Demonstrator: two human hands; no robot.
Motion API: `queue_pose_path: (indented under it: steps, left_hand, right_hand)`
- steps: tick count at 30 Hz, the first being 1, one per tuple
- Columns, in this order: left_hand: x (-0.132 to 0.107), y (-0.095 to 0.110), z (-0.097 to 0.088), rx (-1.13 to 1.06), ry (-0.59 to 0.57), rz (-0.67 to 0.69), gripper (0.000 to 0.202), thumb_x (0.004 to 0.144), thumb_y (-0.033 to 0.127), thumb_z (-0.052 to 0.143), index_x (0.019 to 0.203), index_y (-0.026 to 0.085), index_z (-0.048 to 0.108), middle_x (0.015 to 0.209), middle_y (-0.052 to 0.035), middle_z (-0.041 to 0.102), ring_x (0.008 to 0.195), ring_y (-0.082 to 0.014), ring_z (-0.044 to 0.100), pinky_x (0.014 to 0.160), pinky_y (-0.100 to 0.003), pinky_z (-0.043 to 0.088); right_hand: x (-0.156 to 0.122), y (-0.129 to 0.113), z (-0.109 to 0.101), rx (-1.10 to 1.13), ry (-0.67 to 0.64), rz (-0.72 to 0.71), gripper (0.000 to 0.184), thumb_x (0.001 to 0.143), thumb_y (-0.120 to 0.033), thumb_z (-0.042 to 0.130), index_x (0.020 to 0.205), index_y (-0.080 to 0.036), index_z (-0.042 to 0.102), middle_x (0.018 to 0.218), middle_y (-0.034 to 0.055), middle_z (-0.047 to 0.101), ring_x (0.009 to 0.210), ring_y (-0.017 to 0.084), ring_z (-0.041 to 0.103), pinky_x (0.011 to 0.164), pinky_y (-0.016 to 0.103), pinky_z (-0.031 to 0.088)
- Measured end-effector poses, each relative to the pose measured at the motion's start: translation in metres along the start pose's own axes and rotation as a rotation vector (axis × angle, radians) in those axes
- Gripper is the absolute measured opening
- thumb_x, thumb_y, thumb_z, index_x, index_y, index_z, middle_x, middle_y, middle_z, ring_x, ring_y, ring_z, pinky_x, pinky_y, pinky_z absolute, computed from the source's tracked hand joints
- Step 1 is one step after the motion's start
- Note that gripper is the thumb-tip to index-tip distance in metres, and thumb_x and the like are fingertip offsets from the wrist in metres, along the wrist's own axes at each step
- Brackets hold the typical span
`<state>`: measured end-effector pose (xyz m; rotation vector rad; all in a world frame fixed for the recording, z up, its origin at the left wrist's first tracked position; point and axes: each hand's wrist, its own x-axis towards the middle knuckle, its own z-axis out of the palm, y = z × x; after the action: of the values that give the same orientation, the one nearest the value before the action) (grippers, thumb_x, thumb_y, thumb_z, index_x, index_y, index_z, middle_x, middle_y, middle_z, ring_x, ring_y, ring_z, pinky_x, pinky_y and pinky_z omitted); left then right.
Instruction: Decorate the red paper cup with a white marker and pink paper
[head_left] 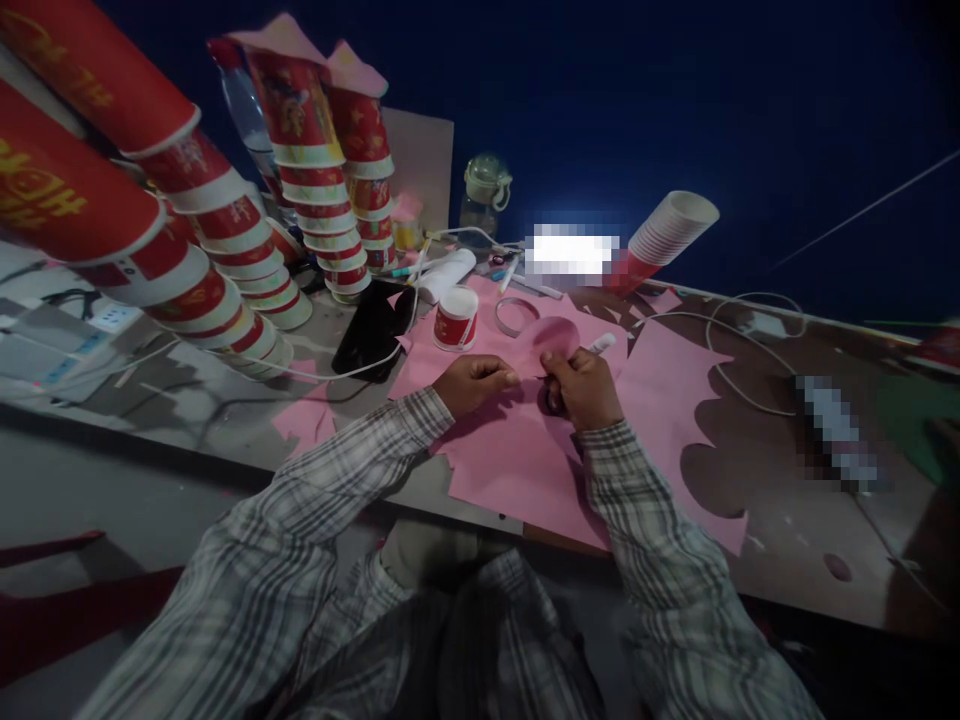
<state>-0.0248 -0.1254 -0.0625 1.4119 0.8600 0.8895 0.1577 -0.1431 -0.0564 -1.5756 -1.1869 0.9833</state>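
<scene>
Plaid sleeves (247,560) near, right hand (589,388) with fingers around dark scissors (553,401), left hand (472,385) with fingers narrow, hold unclear, pink paper (502,460) beneath, red cup (453,328) farther left.

Both arms reach forward from the lower edge of the view, clad in long, checked cloth sleeves of pale grey and dark lines, the left forearm (330,490) slanting inward and the right forearm (645,505) angled in more steeply. Cuffs end at the wrists. The bare left hand (472,386) is turned inward, thumb and forefinger drawn together, pointing toward the bare right hand (591,390), whose fingers are curled and thumb bent. The hands are near each other, apart.
</scene>
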Motion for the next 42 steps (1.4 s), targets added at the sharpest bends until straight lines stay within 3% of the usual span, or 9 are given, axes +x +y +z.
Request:
queue_pose_path:
  steps: [7,11,15,18,21,27,31,36,42]
  left_hand:
    - [0.001,0.008,-0.027,0.361,0.562,0.632,0.045,0.09,0.059,0.054,0.078,0.018,0.066,0.076,-0.0056,0.063,0.078,-0.0174,0.057,0.079,-0.034,0.047]
    - [0.014,-0.004,-0.045,0.472,0.783,0.687,0.049,0.089,0.063,0.055,0.099,0.016,0.064,0.094,-0.007,0.058,0.08,-0.0153,0.053,0.078,-0.034,0.047]
    - [0.021,-0.011,-0.049,0.464,0.868,0.663,0.056,0.086,0.067,0.056,0.108,0.016,0.06,0.105,-0.01,0.055,0.09,-0.0172,0.053,0.083,-0.036,0.047]
    - [0.014,-0.008,-0.039,0.409,0.787,0.66,0.054,0.086,0.067,0.056,0.105,0.017,0.06,0.101,-0.0085,0.056,0.09,-0.0179,0.054,0.083,-0.035,0.047]
    - [0.004,-0.006,-0.021,0.3,0.553,0.573,0.046,0.086,0.062,0.057,0.097,0.017,0.061,0.09,-0.0052,0.057,0.082,-0.0156,0.055,0.078,-0.032,0.047]
    - [-0.003,-0.014,0.012,-0.075,0.244,0.118,0.057,0.071,0.053,0.076,0.109,0.018,0.052,0.088,0.0008,0.054,0.059,-0.0059,0.049,0.054,-0.022,0.042]
    - [0.001,-0.013,0.015,-0.156,0.199,-0.045,0.048,0.068,0.046,0.077,0.099,0.018,0.053,0.076,0.0054,0.053,0.05,-0.0047,0.044,0.047,-0.02,0.036]
    - [0.005,-0.011,0.01,-0.056,0.203,-0.034,0.028,0.072,0.039,0.071,0.071,0.016,0.055,0.06,0.0056,0.05,0.054,-0.0071,0.043,0.05,-0.021,0.035]
    - [0.006,-0.014,0.009,0.0,0.219,-0.015,0.027,0.073,0.038,0.069,0.066,0.016,0.054,0.058,0.0057,0.048,0.056,-0.0082,0.042,0.053,-0.023,0.034]
  right_hand:
    - [0.005,0.01,0.004,0.013,-0.04,0.011,0.034,0.069,-0.049,0.068,0.061,-0.021,0.052,0.046,-0.0055,0.05,0.041,0.008,0.037,0.041,0.024,0.028]
    - [0.006,0.015,0.007,-0.006,-0.032,-0.004,0.037,0.07,-0.052,0.068,0.058,-0.021,0.051,0.045,-0.0051,0.048,0.043,0.009,0.036,0.042,0.025,0.026]
    - [0.007,0.021,0.01,0.016,-0.017,0.001,0.038,0.07,-0.053,0.069,0.06,-0.021,0.051,0.045,-0.0049,0.049,0.042,0.009,0.038,0.041,0.024,0.028]
    - [0.006,0.02,0.011,0.017,-0.001,0.0,0.034,0.071,-0.05,0.068,0.063,-0.021,0.052,0.045,-0.0052,0.05,0.04,0.009,0.04,0.04,0.024,0.03]
    - [0.004,0.018,0.012,0.011,0.031,-0.008,0.033,0.072,-0.05,0.067,0.064,-0.021,0.053,0.047,-0.0042,0.052,0.041,0.01,0.042,0.04,0.025,0.031]
    - [-0.001,0.012,0.014,0.033,0.052,-0.04,0.038,0.073,-0.056,0.065,0.062,-0.021,0.054,0.046,-0.0032,0.052,0.041,0.01,0.042,0.041,0.026,0.034]
    - [-0.005,0.009,0.019,0.005,0.08,-0.09,0.033,0.072,-0.052,0.063,0.067,-0.02,0.057,0.051,-0.0026,0.055,0.049,0.012,0.047,0.048,0.026,0.039]
    - [-0.011,0.004,0.024,-0.009,0.076,-0.191,0.027,0.072,-0.044,0.062,0.079,-0.018,0.064,0.067,0.0013,0.065,0.062,0.015,0.053,0.061,0.028,0.046]
    - [-0.017,-0.001,0.024,-0.043,0.015,-0.161,0.028,0.073,-0.044,0.062,0.079,-0.017,0.068,0.068,0.0028,0.067,0.064,0.017,0.057,0.064,0.03,0.047]
